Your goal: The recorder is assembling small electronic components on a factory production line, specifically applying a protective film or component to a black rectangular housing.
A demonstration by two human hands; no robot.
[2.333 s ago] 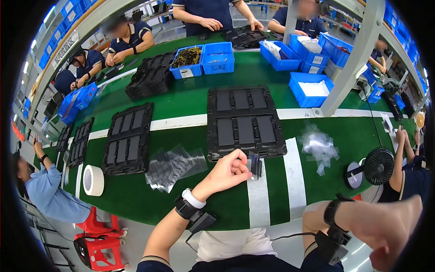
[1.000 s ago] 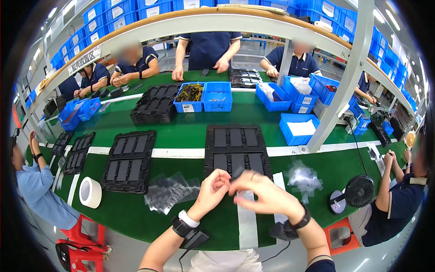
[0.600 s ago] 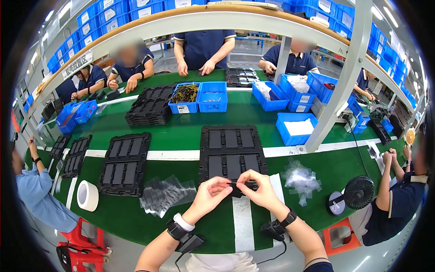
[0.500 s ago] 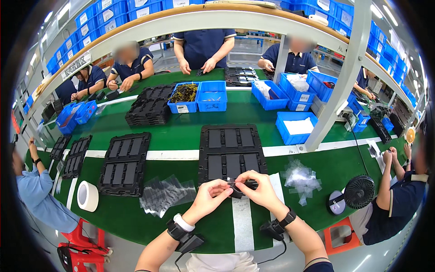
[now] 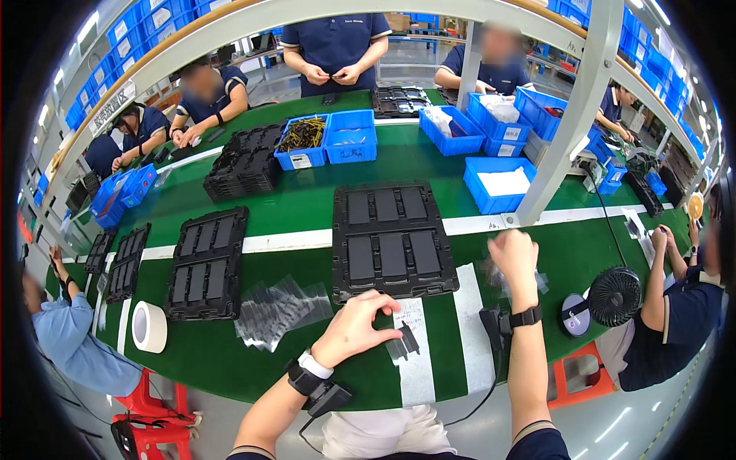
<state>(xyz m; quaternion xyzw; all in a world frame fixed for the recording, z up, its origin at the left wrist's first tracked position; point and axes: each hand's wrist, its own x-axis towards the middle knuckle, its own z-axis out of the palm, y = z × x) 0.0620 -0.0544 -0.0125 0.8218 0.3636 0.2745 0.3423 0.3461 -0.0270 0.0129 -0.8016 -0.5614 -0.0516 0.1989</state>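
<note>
My left hand [image 5: 359, 328] is over the near edge of the table, thumb and forefinger apart. Its thumb tip meets the edge of a small thin black part [image 5: 408, 340] with a strip of clear film, over a white paper strip [image 5: 418, 379]. My right hand [image 5: 515, 257] reaches out at the pile of clear film pieces [image 5: 541, 282]; its fingers are curled, and what they hold, if anything, is hidden. Just beyond my left hand lies a black tray [image 5: 391, 239] with several flat dark grey rectangular pieces in its slots.
More clear films [image 5: 280, 310] lie left of my hand, near a tape roll [image 5: 149, 326] and another filled black tray [image 5: 205, 264]. A small black fan [image 5: 613, 297] stands right. Blue bins [image 5: 500, 201] and a metal post [image 5: 563, 130] stand beyond; co-workers sit around the table.
My hands have parted: the right has left the small black part and moved away to the right, to the film pile. My left hand stays by the part. The view has shifted slightly.
</note>
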